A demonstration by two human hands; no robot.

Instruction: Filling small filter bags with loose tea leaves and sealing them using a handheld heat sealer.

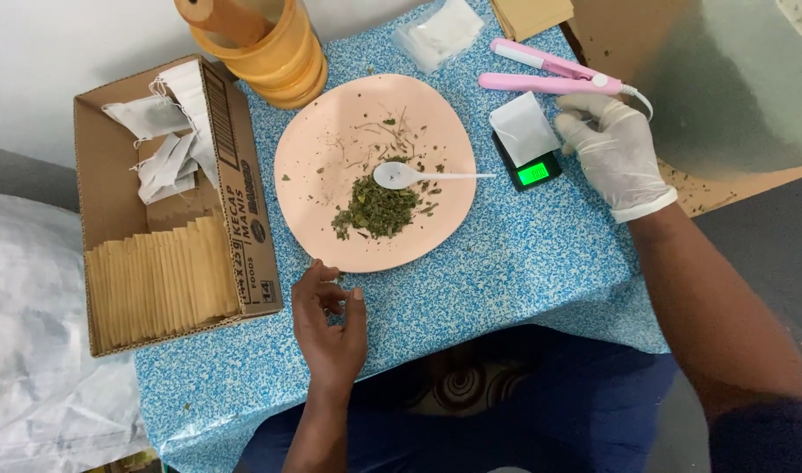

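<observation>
White sachet [523, 128] lies on a small black scale [531, 168] right of the pink plate [313, 175] of dried herbs [376, 208], with the gloved right hand [613, 153] touching its edge, fingers loosely curled, while the bare left hand [329, 324] rests empty, half-curled, near the plate's rim.

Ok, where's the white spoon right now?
In the head view, the white spoon lies on the pink plate, bowl beside the dried herb pile, handle pointing toward the small scale.
</observation>
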